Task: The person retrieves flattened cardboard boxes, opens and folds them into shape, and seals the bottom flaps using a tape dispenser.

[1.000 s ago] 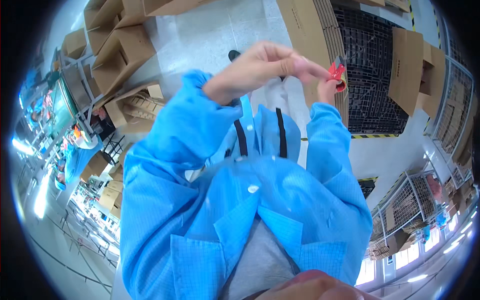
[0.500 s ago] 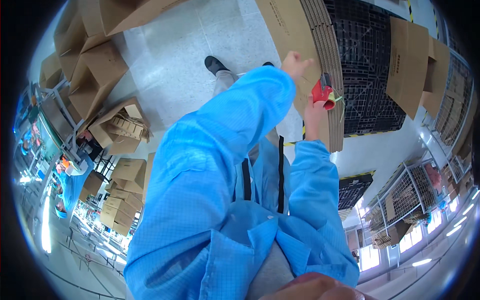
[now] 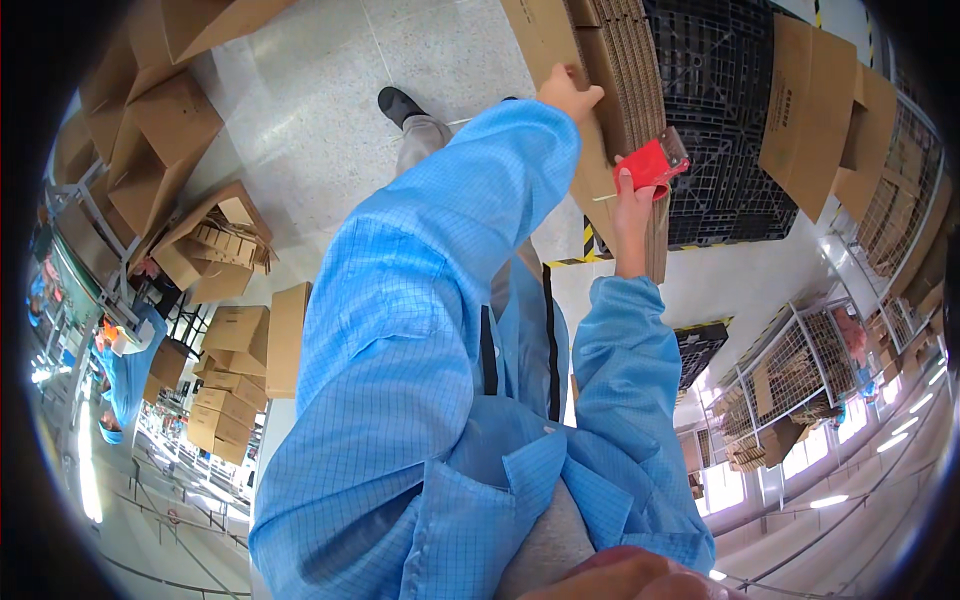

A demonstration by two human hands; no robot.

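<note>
My left hand (image 3: 570,95) pinches the edge of a flattened brown cardboard box (image 3: 541,38), fingers bent over it. This box leans a little away from a stack of flattened boxes (image 3: 634,85), leaving a gap between them. Just to the right, my right hand (image 3: 632,208) is closed around a red tape dispenser (image 3: 646,165) with a clear or metallic front end. The dispenser is held over the near part of the stack. A thin pale strip sticks out beside my right fingers; what it belongs to is unclear.
Black plastic pallets (image 3: 715,110) stand right of the stack, with cardboard sheets (image 3: 810,110) beyond them. Opened boxes (image 3: 165,120) are piled at the far left, near a box with cardboard inserts (image 3: 225,245). Wire cages (image 3: 795,370) stand at the right. A person in blue (image 3: 130,370) is at the left.
My left hand has moved slightly up and left and closed on the box's edge. A gap has opened beside that box. The tape dispenser has turned, its front now pointing right.
</note>
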